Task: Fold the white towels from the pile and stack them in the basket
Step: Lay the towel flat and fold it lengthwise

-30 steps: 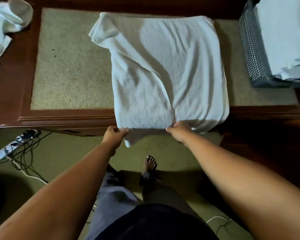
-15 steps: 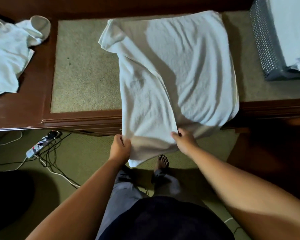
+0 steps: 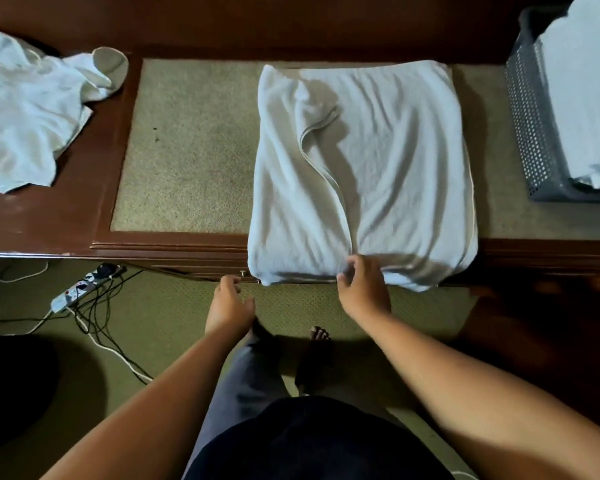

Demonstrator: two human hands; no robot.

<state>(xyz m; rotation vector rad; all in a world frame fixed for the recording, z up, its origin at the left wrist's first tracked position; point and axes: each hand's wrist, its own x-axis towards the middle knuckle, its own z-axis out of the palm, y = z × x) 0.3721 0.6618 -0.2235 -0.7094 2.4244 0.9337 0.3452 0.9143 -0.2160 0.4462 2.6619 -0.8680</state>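
A folded white towel (image 3: 378, 174) lies on the table's beige inlay, its near edge hanging slightly over the wooden front rim. My right hand (image 3: 362, 289) touches that near edge at the middle seam, fingers loosely curled. My left hand (image 3: 229, 303) hovers just off the towel's lower left corner, fingers apart, holding nothing. The pile of unfolded white towels (image 3: 32, 112) lies at the far left of the table. The grey perforated basket (image 3: 530, 123) stands at the right edge with folded white towels (image 3: 586, 98) stacked in it.
The dark wooden table (image 3: 42, 223) has a beige carpeted inlay (image 3: 187, 150). Below its front edge, on the green floor, lie a power strip (image 3: 80, 289) and tangled cables. My legs and bare feet stand by the table.
Both hands were gripping the towel's hanging lower edge; that edge is now tucked up onto the table. My left hand has let go and my right hand has loosened.
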